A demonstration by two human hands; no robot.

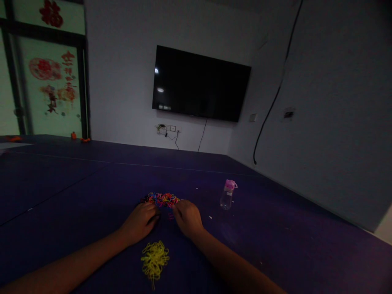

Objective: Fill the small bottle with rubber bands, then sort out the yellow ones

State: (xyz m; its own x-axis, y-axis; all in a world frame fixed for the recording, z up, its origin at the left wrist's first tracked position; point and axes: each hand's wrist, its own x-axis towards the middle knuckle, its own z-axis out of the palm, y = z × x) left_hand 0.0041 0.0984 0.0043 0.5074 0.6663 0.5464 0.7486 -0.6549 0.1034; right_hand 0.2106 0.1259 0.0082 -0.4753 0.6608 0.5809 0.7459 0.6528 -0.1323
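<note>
A loose pile of small multicoloured rubber bands (pixel 163 199) lies on the dark purple surface (pixel 101 192). At its near left edge rests my left hand (pixel 142 218), with its fingers curled down and its fingertips hidden. My right hand (pixel 187 216) touches the right side of the pile, fingers bent and drawn together. Whatever is between the fingertips of either hand is too small or hidden to see. Closer to me, between my forearms, sits a separate heap of yellow rubber bands (pixel 154 260).
To the right stands a clear plastic bottle (pixel 226 200) with a pink cap. Small white scraps (pixel 210 217) lie near it. Orange objects (pixel 73 135) are at the far left edge by the door. A television (pixel 200 83) hangs on the wall, and a black cable (pixel 275 96) dangles at right.
</note>
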